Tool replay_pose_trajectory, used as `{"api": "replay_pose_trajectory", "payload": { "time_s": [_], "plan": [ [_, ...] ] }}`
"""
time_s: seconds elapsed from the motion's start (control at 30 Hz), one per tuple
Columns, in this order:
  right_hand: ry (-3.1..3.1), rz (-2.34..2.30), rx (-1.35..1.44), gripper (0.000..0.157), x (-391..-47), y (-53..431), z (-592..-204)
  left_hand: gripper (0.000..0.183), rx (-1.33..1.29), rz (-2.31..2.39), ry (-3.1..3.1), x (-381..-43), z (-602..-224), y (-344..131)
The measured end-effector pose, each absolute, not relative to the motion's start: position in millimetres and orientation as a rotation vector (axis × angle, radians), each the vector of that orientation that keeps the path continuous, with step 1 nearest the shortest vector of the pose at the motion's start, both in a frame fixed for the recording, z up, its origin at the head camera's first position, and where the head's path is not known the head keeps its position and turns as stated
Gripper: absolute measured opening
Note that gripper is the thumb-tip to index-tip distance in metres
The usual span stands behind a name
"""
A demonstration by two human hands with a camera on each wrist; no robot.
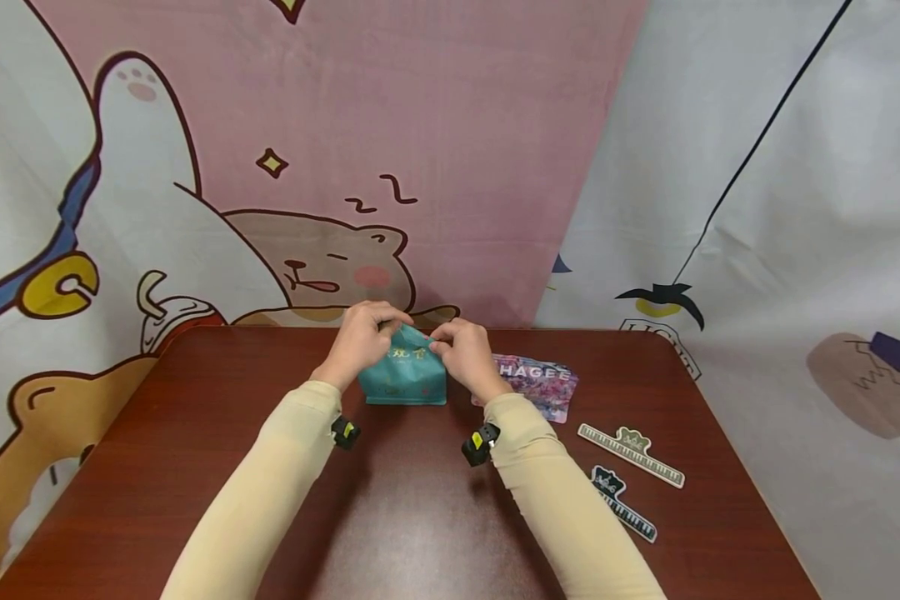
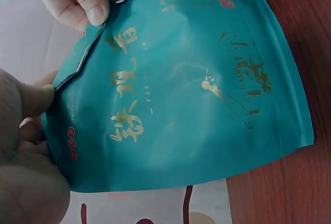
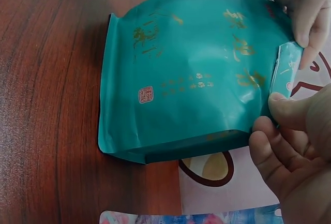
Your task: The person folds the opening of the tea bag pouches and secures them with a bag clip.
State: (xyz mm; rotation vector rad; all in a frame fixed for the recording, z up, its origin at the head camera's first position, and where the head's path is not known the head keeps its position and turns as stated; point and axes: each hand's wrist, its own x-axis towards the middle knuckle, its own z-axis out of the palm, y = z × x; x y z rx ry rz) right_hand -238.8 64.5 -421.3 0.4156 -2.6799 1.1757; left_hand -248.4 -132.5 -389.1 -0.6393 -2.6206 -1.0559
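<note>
A teal tea bag [image 1: 403,379] with gold lettering stands upright near the back of the table, its top edge folded over toward the front. The left hand [image 1: 366,337] pinches one end of that fold, thumb in front and fingers behind. At the other end, the right hand [image 1: 465,354] pinches the fold the same way. In the left wrist view the folded flap [image 2: 83,58] runs between both thumbs. The right wrist view shows the flap [image 3: 285,69] lying against the bag's front, with the right thumb on its near end.
Behind the right hand lies a purple-pink patterned pouch [image 1: 536,385] lettered "HAGEE". Two bag clips with piano-key bars, one cream [image 1: 632,454] and one dark green [image 1: 622,504], lie on the table's right side. A cartoon-printed cloth [image 1: 495,167] hangs behind the brown table [image 1: 217,450].
</note>
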Motion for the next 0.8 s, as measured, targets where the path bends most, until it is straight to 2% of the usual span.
{"api": "replay_pose_trajectory", "payload": {
  "time_s": [0.8],
  "plan": [
    [-2.685, 1.151, 0.395, 0.008, -234.5, 62.5, -415.7, 0.009, -0.649, -0.965, -2.66, -248.5, -391.9, -126.5]
  ]
}}
